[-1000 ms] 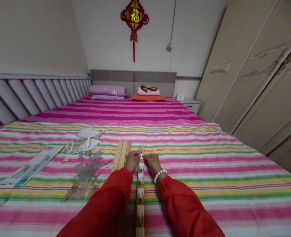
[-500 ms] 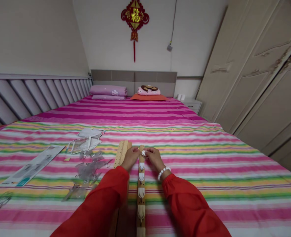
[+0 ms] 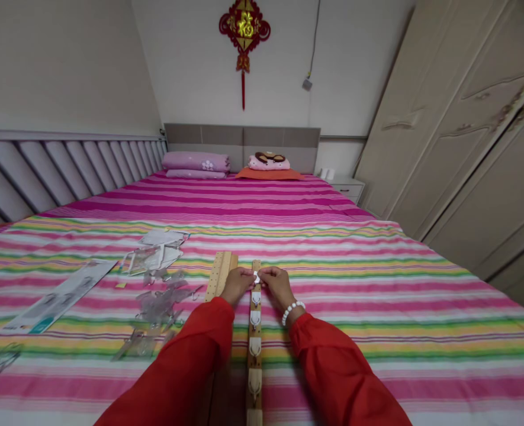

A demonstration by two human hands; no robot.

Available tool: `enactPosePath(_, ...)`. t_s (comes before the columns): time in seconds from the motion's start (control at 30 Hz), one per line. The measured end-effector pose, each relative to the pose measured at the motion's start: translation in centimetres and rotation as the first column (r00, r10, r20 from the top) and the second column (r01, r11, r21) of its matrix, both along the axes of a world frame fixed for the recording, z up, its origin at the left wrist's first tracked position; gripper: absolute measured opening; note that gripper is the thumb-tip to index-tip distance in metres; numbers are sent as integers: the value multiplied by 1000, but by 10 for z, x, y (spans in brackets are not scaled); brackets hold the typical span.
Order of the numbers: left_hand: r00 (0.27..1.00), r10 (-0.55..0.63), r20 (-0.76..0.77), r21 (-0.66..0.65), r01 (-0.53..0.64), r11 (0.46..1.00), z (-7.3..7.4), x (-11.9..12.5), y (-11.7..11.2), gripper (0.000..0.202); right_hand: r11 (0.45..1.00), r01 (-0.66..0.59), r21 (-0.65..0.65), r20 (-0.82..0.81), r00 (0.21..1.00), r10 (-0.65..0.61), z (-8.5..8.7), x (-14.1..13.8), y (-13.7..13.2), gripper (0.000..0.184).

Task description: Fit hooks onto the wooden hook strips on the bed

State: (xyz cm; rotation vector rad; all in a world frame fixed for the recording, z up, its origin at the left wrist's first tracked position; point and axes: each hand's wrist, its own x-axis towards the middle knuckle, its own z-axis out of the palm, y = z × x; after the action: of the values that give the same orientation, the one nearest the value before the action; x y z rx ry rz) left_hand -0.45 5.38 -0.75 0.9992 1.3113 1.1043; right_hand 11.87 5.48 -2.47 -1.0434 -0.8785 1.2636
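Hook: a small white adhesive hook [image 3: 256, 276] sat at the far end of the wooden strip [image 3: 254, 349], between both hands.
Left hand [image 3: 236, 284]: fingertips pinched on the hook's left side.
Right hand [image 3: 278, 284]: fingertips pinched on its right side.
Bed [image 3: 377, 284]: the strip lay on it.

The strip [image 3: 254, 349] lies lengthwise on the bed [image 3: 377, 284]. Left of the strip, touching it, lies a board [image 3: 219, 276]; further left, hooks [image 3: 157, 307], then a card [image 3: 57, 299]. Behind the strip, at the headboard, lie pillows [image 3: 195, 162].
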Motion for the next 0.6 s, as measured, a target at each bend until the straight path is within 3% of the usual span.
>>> enactPosePath(0.2, 979, 58, -196, 28, -54, 998, -8, 4, 5, 16, 999, 50, -10, -42, 998, -51, -13, -5, 3, 21)
enactPosePath(0.37, 884, 83, -461, 102, -40, 994, -13, 2, 8, 7, 996, 79, -35, -73, 994, -81, -15, -8, 3, 19)
enactPosePath(0.6, 830, 91, -550, 126, -25, 992, -5, 2, 4, 2, 995, 92, -41, -11, 996, -92, -16, -12, 2, 18)
